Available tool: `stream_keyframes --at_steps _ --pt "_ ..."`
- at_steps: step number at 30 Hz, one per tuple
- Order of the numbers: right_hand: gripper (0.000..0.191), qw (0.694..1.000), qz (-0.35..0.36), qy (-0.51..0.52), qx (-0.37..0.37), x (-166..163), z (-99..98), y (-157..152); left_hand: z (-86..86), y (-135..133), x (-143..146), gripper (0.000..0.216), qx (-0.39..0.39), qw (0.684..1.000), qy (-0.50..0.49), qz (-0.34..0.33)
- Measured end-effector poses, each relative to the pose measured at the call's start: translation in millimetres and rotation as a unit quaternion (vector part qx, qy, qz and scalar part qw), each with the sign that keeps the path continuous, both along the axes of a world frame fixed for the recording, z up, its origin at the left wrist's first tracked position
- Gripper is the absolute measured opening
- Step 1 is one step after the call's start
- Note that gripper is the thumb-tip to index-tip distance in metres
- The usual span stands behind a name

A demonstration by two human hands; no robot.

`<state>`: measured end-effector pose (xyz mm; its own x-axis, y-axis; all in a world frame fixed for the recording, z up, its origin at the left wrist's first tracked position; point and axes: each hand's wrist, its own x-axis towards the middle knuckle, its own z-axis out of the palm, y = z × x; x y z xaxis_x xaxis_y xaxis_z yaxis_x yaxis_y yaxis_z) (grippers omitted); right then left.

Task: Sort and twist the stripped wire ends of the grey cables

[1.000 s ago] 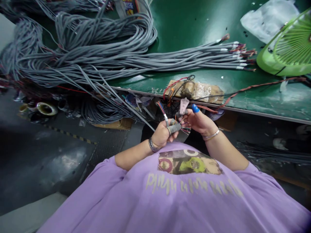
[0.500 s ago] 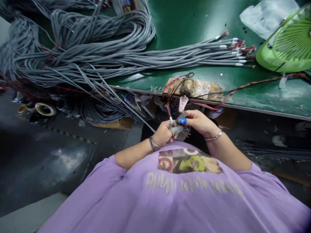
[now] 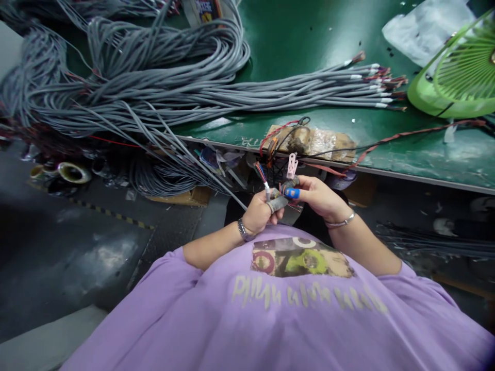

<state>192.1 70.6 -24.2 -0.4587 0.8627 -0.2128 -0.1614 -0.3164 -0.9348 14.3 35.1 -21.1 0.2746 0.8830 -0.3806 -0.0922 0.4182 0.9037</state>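
Note:
My left hand [image 3: 260, 212] is closed around a grey cable [image 3: 267, 192], with grey wrapping on its fingers. From the cable's white-banded end, several coloured wires [image 3: 260, 172] fan out upward. My right hand [image 3: 319, 197], a blue cover on its thumb, pinches close against the left fingertips. Thin reddish wires [image 3: 297, 208] stick out between and below the hands; the exact pinch point is hidden by the fingers. Just above the right fingertips stands a pink clothespin [image 3: 292, 166] at the table edge.
Bundled grey cables [image 3: 216, 98] lie along the green table [image 3: 309, 31], stripped ends to the right. A wooden block [image 3: 340, 143] with tape and wires sits at the front edge. A green fan [image 3: 436, 98] and plastic bag [image 3: 425, 28] are at right. Coiled cables [image 3: 162, 180] lie below.
The coloured wire ends have tilted left and spread out a little above my left hand. Both hands stay close together in nearly the same place. The view has shifted slightly.

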Motion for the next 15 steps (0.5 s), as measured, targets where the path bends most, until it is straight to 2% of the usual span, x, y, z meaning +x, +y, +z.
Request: stream_keyframes --at_steps 4,9,12,15 --pt "0.049 0.998 0.010 0.046 -0.052 13 -15.1 11 1.6 1 -3 0.040 -0.004 0.999 -0.043 0.015" --pt "0.058 0.989 -0.067 0.092 -0.098 5 -23.2 24 6.3 7 0 0.040 -0.013 0.996 -0.093 0.010" --pt "0.054 0.990 -0.101 0.071 -0.065 -12 -16.7 23 9.0 12 5 0.044 -0.011 0.996 -0.093 0.010" --pt "0.052 0.980 -0.199 0.025 0.006 -24 -12.4 20 9.9 14 9 0.044 -0.006 0.996 -0.085 0.010"
